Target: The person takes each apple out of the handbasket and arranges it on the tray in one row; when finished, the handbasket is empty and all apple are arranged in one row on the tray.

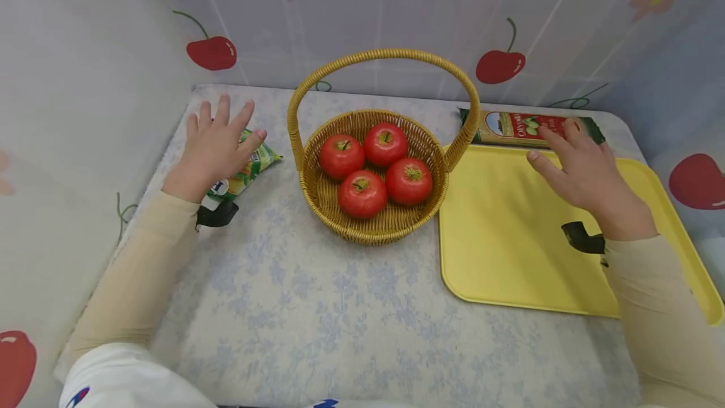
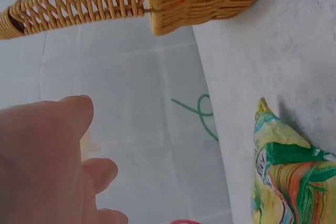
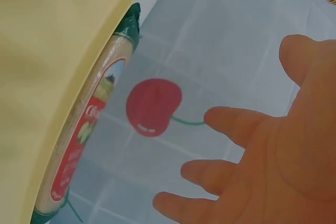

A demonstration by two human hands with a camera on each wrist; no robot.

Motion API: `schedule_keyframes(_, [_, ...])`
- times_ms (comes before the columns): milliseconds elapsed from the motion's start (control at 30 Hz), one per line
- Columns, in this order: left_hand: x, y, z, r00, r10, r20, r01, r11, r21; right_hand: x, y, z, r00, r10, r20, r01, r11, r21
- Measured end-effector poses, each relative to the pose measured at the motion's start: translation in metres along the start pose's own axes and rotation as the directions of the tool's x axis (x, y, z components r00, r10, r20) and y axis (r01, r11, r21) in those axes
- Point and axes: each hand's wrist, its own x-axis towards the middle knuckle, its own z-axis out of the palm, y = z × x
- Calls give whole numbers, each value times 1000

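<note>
My left hand hovers with spread fingers over a green and yellow snack bag at the table's left; the hand covers part of the bag. The left wrist view shows that bag apart from the fingers. My right hand, fingers spread, is above a yellow tray and holds nothing. Behind the tray lies a long pack with a red label, partly hidden by the right fingertips. Between the hands stands a wicker basket with several red tomato-like fruits inside.
The basket's tall handle arches above it. A pale blue-flowered cloth covers the table. Curtain-like walls printed with cherries and flowers enclose the back and both sides.
</note>
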Motion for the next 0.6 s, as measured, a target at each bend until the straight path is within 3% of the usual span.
schedule_keyframes(200, [-12,7,5,999,35,-18,-35,999,17,-6,-15,-1,999,-22,33,23,999,-28])
schedule_keyframes(600, [-38,16,14,995,100,-5,-100,995,-2,-21,-45,6,989,-142,-37,141,990,-29])
